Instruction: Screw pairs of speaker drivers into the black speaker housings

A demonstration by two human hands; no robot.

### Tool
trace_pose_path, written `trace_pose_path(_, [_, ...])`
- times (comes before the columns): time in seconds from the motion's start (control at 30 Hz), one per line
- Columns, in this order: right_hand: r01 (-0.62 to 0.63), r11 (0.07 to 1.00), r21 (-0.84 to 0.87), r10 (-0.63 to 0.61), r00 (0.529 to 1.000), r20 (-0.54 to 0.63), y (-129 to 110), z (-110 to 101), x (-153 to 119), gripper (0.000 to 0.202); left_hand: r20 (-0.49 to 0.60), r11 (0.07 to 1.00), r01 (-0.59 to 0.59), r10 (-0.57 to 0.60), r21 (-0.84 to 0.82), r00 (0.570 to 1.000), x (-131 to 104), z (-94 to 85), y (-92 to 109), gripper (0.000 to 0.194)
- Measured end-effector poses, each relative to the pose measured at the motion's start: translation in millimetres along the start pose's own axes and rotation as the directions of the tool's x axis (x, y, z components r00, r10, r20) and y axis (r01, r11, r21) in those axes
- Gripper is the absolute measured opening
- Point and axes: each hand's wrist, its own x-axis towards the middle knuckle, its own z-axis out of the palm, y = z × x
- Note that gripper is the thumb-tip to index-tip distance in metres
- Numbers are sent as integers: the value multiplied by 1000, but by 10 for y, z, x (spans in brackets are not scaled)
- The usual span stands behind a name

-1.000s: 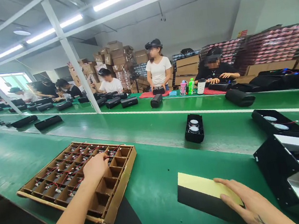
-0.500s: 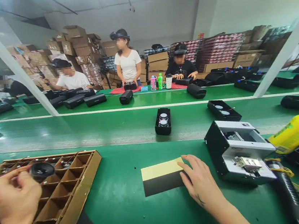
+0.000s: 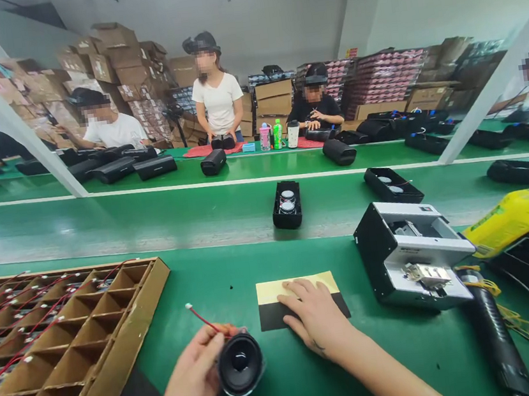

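Note:
Low over the green bench, my left hand (image 3: 197,376) grips a round black speaker driver (image 3: 240,365) by its edge, the cone turned toward me. A short red lead with a white plug (image 3: 197,315) sticks up from it. To the right, my right hand (image 3: 314,311) lies with fingers spread on a flat sheet (image 3: 272,316), part pale yellow and part black, which it partly covers. A divided cardboard box (image 3: 154,301) stands at the left; speaker drivers with red wires sit in several of its cells, while the nearer cells show bare cardboard.
A grey-and-black machine (image 3: 414,257) stands on the right, beside a yellow bottle (image 3: 517,215) and a black-handled tool (image 3: 495,330). Beyond, an open black speaker housing (image 3: 286,205) rests on the green line. Several people work across it.
My left hand has brought the speaker driver from above the cardboard box to the bench's middle. My right hand has shifted left, from the sheet's right edge onto its middle.

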Motion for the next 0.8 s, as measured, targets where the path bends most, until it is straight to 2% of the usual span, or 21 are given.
trace_pose_path(0.1, [-93,995,-40,93,996,-5,65,-114,-100,29,133,996,88,-83,-28,988,-67,291,-261,47])
trace_pose_path(0.17, [-124,991,-53,123,992,-17,67,-177,-129,26,172,998,66,-64,-6,983,-61,403,-359,46])
trace_pose_path(0.27, [-97,995,-32,96,994,-43,26,-212,-92,28,202,997,-25,9,75,979,-14,494,-439,50])
trace_pose_path(0.43, [-84,996,9,84,994,-62,-17,-106,31,53,122,933,-188,157,307,980,70,527,-475,52])
trace_pose_path(0.5, [-95,995,25,96,993,-74,0,-49,49,51,61,892,-216,210,396,976,102,504,-471,59])
trace_pose_path(0.57, [-97,994,49,101,991,-93,31,-15,53,39,11,807,-241,279,539,960,128,460,-454,70])
trace_pose_path(0.63, [-94,992,85,104,987,-120,71,-24,53,25,2,656,-286,397,698,918,138,412,-404,76])
trace_pose_path(0.67, [-88,990,107,103,985,-138,91,-49,51,19,8,571,-318,479,757,878,134,395,-359,77])
trace_pose_path(0.73, [-62,985,163,92,979,-181,120,-141,38,11,48,436,-420,646,796,762,110,391,-222,76])
trace_pose_path(0.8, [-3,974,225,55,972,-229,126,-270,2,14,144,351,-563,742,748,655,76,439,-44,62])
